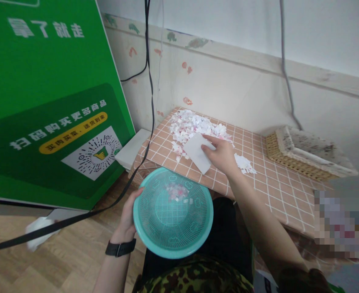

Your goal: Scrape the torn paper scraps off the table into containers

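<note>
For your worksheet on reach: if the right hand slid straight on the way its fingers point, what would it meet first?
Most likely the pile of paper scraps: the right hand, holding a white card, points up-left into it, though depth is uncertain.

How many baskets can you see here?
2. A teal mesh basket is held at its rim by the left hand, below the table edge. A wicker basket sits at the table's far right, by the wall.

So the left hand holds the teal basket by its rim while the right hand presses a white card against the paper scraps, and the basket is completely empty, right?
Not quite: the head view shows the teal basket already holds a few paper scraps. The rest stands: the left hand holds its rim, and the right hand presses the white card against the pile.
</note>
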Available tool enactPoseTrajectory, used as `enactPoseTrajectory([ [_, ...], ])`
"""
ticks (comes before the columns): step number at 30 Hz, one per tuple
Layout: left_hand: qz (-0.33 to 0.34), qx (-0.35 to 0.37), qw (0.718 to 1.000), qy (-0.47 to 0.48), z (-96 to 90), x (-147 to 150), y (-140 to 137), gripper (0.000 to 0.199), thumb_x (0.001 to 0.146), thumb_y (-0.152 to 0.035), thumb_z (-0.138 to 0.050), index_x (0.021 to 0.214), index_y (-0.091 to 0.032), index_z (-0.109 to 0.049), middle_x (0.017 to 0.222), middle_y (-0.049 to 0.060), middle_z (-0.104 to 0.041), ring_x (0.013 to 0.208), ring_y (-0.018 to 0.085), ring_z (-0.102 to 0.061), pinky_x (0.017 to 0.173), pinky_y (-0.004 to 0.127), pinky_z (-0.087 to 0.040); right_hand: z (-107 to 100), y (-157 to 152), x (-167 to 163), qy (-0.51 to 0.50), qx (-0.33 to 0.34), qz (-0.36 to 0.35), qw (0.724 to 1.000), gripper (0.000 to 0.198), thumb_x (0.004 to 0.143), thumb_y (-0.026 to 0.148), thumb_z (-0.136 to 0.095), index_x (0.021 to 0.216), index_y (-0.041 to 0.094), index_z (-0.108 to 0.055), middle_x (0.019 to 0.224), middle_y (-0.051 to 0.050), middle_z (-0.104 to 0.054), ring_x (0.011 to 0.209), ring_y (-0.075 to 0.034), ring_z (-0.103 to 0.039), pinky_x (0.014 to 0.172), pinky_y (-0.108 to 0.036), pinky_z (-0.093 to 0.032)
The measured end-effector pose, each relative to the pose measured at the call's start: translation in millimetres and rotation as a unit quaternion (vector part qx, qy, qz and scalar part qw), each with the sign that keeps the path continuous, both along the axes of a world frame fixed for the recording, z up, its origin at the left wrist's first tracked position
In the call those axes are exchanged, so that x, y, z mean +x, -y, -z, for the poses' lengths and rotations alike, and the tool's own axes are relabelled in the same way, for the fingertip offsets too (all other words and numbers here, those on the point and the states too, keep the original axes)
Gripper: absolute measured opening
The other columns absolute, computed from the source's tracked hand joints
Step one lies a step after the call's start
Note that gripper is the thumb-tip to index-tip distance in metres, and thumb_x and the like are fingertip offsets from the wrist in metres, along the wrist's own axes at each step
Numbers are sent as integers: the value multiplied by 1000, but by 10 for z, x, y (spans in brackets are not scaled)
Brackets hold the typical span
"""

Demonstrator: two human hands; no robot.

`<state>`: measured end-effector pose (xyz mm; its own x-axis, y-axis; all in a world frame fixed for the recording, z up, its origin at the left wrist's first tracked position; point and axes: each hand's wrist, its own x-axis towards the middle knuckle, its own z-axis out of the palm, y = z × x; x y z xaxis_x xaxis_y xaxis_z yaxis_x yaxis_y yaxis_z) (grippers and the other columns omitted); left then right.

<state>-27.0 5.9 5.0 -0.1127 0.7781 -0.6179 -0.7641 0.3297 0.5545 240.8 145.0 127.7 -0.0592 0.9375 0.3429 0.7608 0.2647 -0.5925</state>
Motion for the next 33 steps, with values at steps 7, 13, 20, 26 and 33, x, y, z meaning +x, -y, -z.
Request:
enactPoseTrajectory([
  [7, 8, 4, 1000, -2, 22, -8, 3, 20, 62, -27, -83, 74, -14, -73, 66, 2, -72, 55, 16, -64, 57, 28, -53, 40, -67, -90, -6, -25, -25, 999, 46, 79, 27, -58, 123, 16, -70, 115, -12, -73, 98, -28, -70, 88, -45, -52],
  [13, 13, 1, 1000, -1, 29, -8, 6, 22, 63, -29, -82, 76, -14, -72, 65, 3, -72, 55, 18, -64, 58, 30, -53, 8, 10, -51, -29, -23, -36, 999, 45, 78, 27, -60, 120, 16, -72, 118, -12, -72, 102, -29, -69, 91, -45, -52],
  [20, 22, 3, 1000, 21, 26, -8, -1, 21, 66, -29, -81, 77, -13, -73, 67, 4, -73, 57, 18, -66, 60, 30, -54, -50, 222, -29, -5, -36, -37, 999, 46, 79, 27, -59, 121, 15, -71, 116, -13, -73, 102, -30, -69, 87, -44, -52],
  [26, 16, -10, 999, 29, 42, -12, 1, 21, 65, -26, -81, 79, -12, -73, 68, 4, -73, 57, 17, -66, 60, 29, -54, -28, 284, -145, -14, -61, -23, 998, 46, 80, 28, -58, 123, 17, -70, 114, -12, -74, 94, -28, -71, 82, -42, -53],
  [33, 21, -9, 999, 24, 59, -15, 6, 24, 65, -28, -82, 79, -12, -73, 68, 4, -73, 58, 18, -66, 61, 29, -54, -81, 299, 1, 55, -56, -22, 997, 47, 82, 28, -56, 125, 14, -69, 110, -15, -74, 89, -28, -70, 78, -40, -52],
])
